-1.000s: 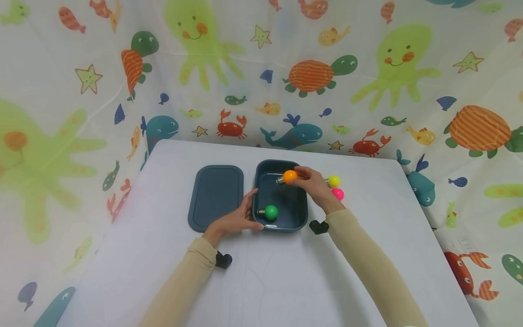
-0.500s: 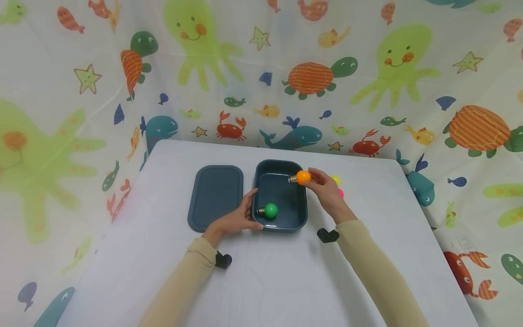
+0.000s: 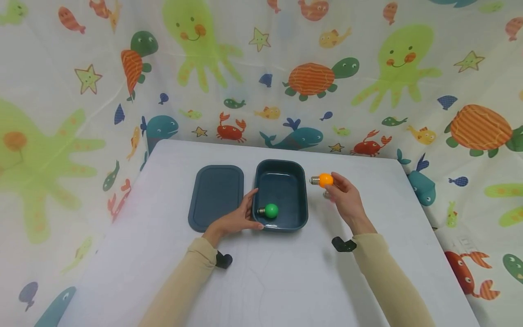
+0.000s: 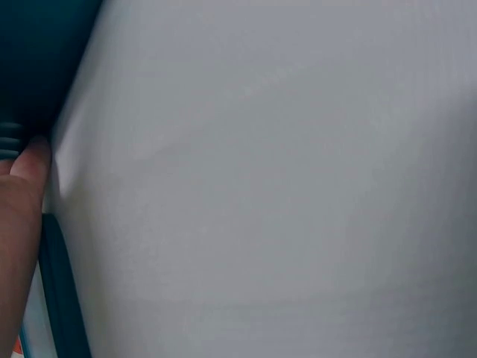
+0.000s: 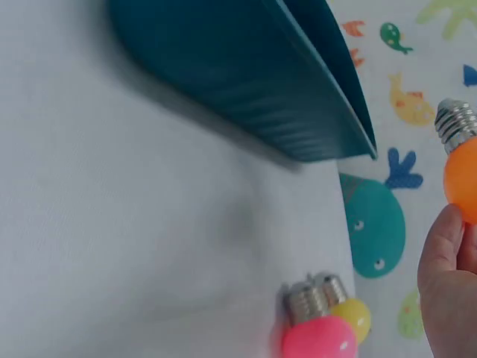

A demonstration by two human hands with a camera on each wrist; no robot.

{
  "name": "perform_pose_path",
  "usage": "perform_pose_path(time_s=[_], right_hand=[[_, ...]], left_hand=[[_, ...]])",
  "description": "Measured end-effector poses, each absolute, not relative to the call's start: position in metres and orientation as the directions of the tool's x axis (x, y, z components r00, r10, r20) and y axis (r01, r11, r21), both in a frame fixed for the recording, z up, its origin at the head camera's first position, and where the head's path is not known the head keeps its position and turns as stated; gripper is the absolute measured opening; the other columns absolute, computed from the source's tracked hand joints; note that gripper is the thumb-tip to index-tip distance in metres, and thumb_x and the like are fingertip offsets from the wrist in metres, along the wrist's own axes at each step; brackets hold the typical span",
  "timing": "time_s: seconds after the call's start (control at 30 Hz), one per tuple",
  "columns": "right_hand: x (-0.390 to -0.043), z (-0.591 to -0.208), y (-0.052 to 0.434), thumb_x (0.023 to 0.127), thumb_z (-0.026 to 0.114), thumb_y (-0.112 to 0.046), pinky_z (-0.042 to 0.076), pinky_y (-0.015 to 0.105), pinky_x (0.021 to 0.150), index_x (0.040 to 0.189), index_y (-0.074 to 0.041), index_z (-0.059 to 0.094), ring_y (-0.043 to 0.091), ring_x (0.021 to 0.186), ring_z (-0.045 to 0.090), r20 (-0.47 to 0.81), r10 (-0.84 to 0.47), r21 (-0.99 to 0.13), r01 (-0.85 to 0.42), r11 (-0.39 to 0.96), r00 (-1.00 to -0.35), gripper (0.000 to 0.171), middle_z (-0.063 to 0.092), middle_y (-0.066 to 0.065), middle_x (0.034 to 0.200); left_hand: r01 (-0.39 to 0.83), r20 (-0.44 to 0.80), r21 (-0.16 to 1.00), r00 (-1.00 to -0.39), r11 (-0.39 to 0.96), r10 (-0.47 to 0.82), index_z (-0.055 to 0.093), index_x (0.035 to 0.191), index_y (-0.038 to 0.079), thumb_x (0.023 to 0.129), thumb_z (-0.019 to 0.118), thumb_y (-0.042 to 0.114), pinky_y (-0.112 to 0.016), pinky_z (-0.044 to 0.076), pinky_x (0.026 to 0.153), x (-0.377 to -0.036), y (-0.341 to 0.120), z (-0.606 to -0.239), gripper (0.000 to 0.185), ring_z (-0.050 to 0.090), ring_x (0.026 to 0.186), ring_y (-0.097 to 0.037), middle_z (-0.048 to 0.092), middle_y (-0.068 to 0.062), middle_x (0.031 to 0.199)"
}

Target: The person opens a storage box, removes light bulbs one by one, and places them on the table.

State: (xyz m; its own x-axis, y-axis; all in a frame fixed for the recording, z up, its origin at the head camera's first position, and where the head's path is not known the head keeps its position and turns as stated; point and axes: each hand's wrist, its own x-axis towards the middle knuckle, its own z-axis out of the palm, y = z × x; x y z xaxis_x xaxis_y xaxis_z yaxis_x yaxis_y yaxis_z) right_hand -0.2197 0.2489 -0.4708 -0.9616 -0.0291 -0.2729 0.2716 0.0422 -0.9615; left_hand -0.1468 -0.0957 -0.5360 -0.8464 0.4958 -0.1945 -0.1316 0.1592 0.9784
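Between its thumb and fingers my right hand holds an orange light bulb by the globe, metal screw base pointing left, just right of the dark blue box. Inside the box's near left corner lies a green light bulb. My left hand rests against that corner, thumb at the front wall and fingers along the left wall. In the right wrist view, a pink light bulb and a yellow light bulb lie together on the table; in the head view my right hand mostly hides them.
A flat dark blue lid lies left of the box, close by my left hand. Everything rests on a white table. Behind its far edge hangs a curtain printed with sea animals.
My right hand has carried the orange bulb from over the box rightward past its right rim, now covering the yellow and pink bulbs. My left hand has kept its place at the box.
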Motion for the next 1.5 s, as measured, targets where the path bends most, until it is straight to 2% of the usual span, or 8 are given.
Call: perform_pose_path(time_s=[0.13,0.27,0.63,0.9,1.07,1.5], right_hand=[[-0.216,-0.472,0.265,0.094,0.067,-0.026,0.034,0.029,0.111,0.152,-0.023,0.035,0.02,0.131,0.037,-0.282,-0.034,-0.959,0.281,0.041,-0.959,0.066,0.034,0.004,0.151],[-0.214,-0.473,0.279,0.095,0.066,-0.024,0.032,0.028,0.111,0.153,-0.021,0.032,0.019,0.134,0.034,-0.302,-0.03,-0.953,0.301,0.013,-0.953,0.068,0.03,0.005,0.153],[-0.21,-0.485,0.301,0.097,0.062,-0.028,0.033,0.033,0.111,0.155,-0.017,0.026,0.024,0.139,0.033,-0.341,0.056,-0.925,0.346,0.16,-0.938,0.069,0.026,0.006,0.158],[-0.206,-0.502,0.316,0.096,0.064,-0.03,0.03,0.043,0.114,0.155,-0.015,0.026,0.03,0.138,0.035,-0.344,0.027,-0.878,0.332,0.345,-0.938,0.072,0.031,0.011,0.156],[-0.202,-0.512,0.32,0.096,0.064,-0.025,0.03,0.044,0.114,0.155,-0.012,0.027,0.032,0.138,0.035,-0.365,-0.001,-0.867,0.34,0.365,-0.931,0.07,0.032,0.016,0.155],[-0.202,-0.525,0.32,0.096,0.065,-0.021,0.033,0.043,0.112,0.154,-0.007,0.026,0.033,0.135,0.039,-0.354,-0.026,-0.868,0.318,0.381,-0.935,0.072,0.036,0.02,0.151]], left_hand=[[-0.13,-0.193,0.978,-0.849,0.161,0.493,-0.003,0.152,0.045,0.082,0.08,0.015,-0.043,0.012,0.119,-0.147,-0.096,-0.536,0.112,-0.001,0.149,-0.021,-0.012,-0.003,0.163],[-0.128,-0.19,0.979,-0.849,0.156,0.493,-0.003,0.152,0.044,0.082,0.08,0.015,-0.043,0.012,0.119,-0.147,-0.096,-0.536,0.112,0.0,0.149,-0.021,-0.011,-0.004,0.163],[-0.131,-0.183,0.982,-0.841,0.137,0.509,-0.004,0.152,0.043,0.083,0.079,0.013,-0.042,0.012,0.119,-0.148,-0.097,-0.535,0.113,-0.002,0.149,-0.019,-0.013,-0.003,0.163],[-0.123,-0.178,0.983,-0.84,0.14,0.513,-0.006,0.153,0.039,0.083,0.079,0.013,-0.044,0.013,0.119,-0.15,-0.098,-0.536,0.114,-0.001,0.149,-0.021,-0.014,-0.003,0.163],[-0.119,-0.173,0.984,-0.839,0.135,0.516,-0.007,0.154,0.037,0.083,0.079,0.012,-0.044,0.014,0.119,-0.151,-0.098,-0.536,0.114,0.0,0.149,-0.022,-0.014,-0.004,0.163],[-0.127,-0.178,0.983,-0.84,0.134,0.512,-0.004,0.152,0.043,0.083,0.079,0.013,-0.044,0.013,0.119,-0.149,-0.097,-0.536,0.112,-0.001,0.149,-0.021,-0.013,-0.003,0.163]])
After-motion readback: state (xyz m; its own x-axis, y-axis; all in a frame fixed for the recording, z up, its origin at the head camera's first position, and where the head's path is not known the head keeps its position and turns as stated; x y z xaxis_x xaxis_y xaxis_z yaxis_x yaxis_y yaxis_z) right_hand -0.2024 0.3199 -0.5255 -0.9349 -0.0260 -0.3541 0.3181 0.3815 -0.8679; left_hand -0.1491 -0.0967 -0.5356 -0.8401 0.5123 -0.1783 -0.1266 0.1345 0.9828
